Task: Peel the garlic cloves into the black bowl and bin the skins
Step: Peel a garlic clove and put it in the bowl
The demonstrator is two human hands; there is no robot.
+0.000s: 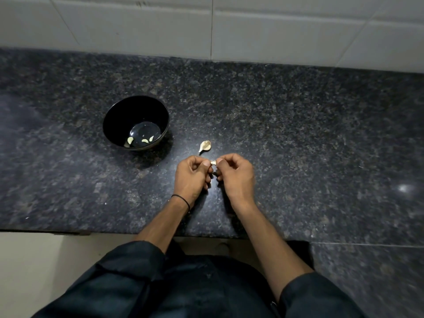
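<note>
— Just below the middle of the head view, I see both hands meeting over the counter (298, 134). The left hand (192, 177) and right hand (236, 177) each pinch the garlic clove (213, 162) between thumb and fingertips, with the other fingers curled.
— How will it handle?
— Light and small, I'd judge: firm flesh under a dry, papery skin that tears and flakes. I'd hold the body with one hand and pick at the tip with the other. A bare clove may turn slippery.
— Where does it go?
— Up and left of the hands sits the black bowl (114, 120), well apart from them, with a few peeled cloves (130, 140) at its bottom. What looks like a loose skin (205, 146) lies on the counter just above the hands, right of the bowl. I see no bin in frame.
</note>
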